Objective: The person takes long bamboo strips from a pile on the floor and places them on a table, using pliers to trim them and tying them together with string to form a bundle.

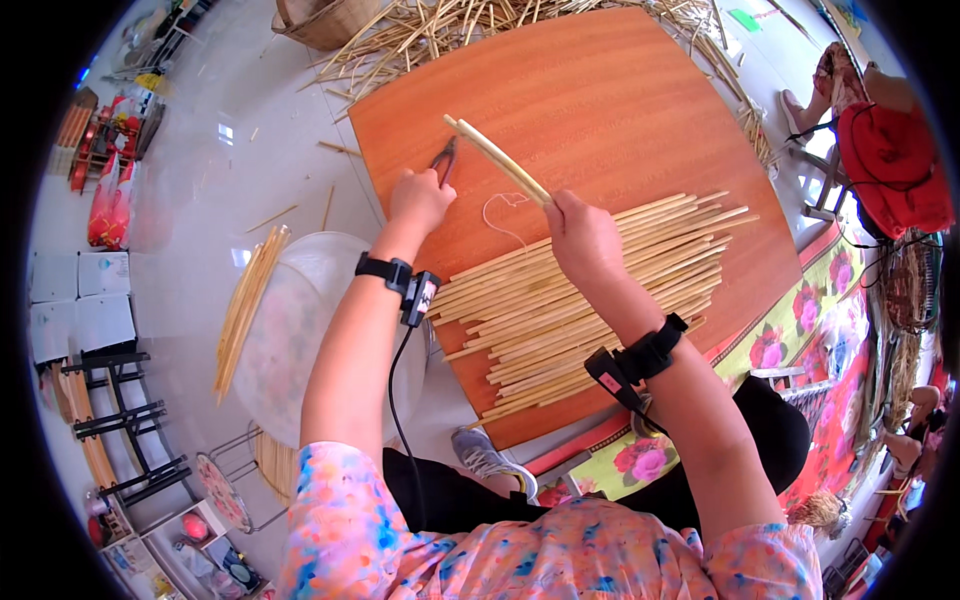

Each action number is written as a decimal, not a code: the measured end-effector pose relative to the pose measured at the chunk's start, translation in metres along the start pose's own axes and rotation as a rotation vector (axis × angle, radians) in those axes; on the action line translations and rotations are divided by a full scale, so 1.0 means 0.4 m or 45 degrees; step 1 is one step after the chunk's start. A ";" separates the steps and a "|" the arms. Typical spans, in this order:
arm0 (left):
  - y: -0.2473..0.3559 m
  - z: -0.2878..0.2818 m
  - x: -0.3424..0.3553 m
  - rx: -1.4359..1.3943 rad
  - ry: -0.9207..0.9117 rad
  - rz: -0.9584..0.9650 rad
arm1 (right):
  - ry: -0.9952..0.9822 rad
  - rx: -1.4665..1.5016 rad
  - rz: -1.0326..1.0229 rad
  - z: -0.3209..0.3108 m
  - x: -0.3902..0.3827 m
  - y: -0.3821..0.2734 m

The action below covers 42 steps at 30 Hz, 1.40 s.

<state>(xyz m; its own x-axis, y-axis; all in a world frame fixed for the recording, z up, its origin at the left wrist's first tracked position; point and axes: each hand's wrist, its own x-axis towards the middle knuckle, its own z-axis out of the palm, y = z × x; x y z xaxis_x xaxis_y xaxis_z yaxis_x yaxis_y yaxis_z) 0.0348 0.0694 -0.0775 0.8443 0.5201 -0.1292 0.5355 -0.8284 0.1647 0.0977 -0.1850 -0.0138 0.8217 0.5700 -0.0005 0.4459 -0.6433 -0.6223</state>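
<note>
Pinching two pale, reed-like stalks near their lower ends, the person's right hand has thumb and fingers pressed together around them above the tabletop. The pair points up and to the left, its far ends free. The left hand, just left of the stalks, has its fingers curled around a small dark hand tool; whether the tool's ends are parted is too small to tell. The tool sits just beside the stalks' far ends, apparently not touching them.

The stalks look dry, light and stiff, likely hollow, rather smooth, and apt to crack or flatten under a hard squeeze. A gentle hold suits them, close to one end if the other must stay free, or around the middle for balance.

Below and around the right wrist, a row of similar stalks lies side by side on the tabletop, with a loose pale string just beyond.
</note>
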 end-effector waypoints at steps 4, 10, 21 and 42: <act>-0.063 -0.065 -0.055 -1.573 -0.415 -0.471 | 0.010 -0.001 -0.031 0.002 -0.008 -0.016; -0.003 -0.267 -0.232 -2.127 -0.492 -0.254 | 0.021 0.000 -0.019 0.001 -0.016 -0.023; 0.121 -0.338 -0.321 -1.258 -0.430 0.026 | -0.013 -0.045 -0.052 -0.016 -0.044 -0.048; 0.207 -0.294 -0.363 0.363 0.436 0.599 | -0.058 -0.097 -0.073 -0.038 -0.056 -0.072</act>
<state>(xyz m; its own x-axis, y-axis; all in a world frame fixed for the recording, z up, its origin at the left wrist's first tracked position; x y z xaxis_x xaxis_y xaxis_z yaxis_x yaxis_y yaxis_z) -0.0410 -0.0504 0.0697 0.9715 0.0862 0.2208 0.1200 -0.9822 -0.1445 0.0720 -0.1870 0.0159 0.7781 0.6282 -0.0031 0.5186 -0.6452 -0.5610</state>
